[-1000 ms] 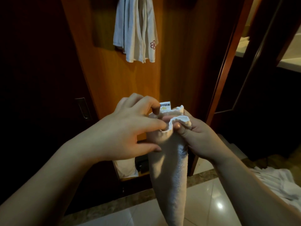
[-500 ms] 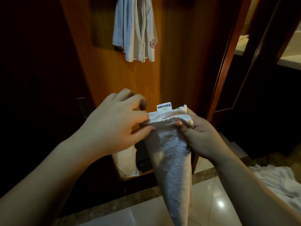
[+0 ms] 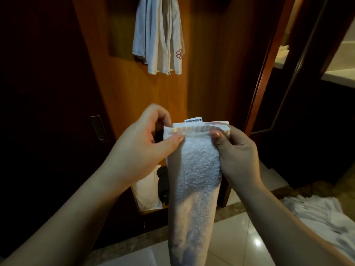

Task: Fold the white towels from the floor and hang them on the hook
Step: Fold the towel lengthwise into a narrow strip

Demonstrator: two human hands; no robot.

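Folding step, top edge being squared. The left hand and right hand each pinch an upper corner of a white towel, thumb in front, fingers behind, holding it in mid-air before a wooden panel. The terry pile is nubbly and soft; the doubled hem is flat-woven, with a printed label standing above it. The strip hangs narrowing towards the glossy tiled floor. The next move probably calls for lifting it to the hook, unseen above another hung towel. More white towels lie crumpled on the floor.
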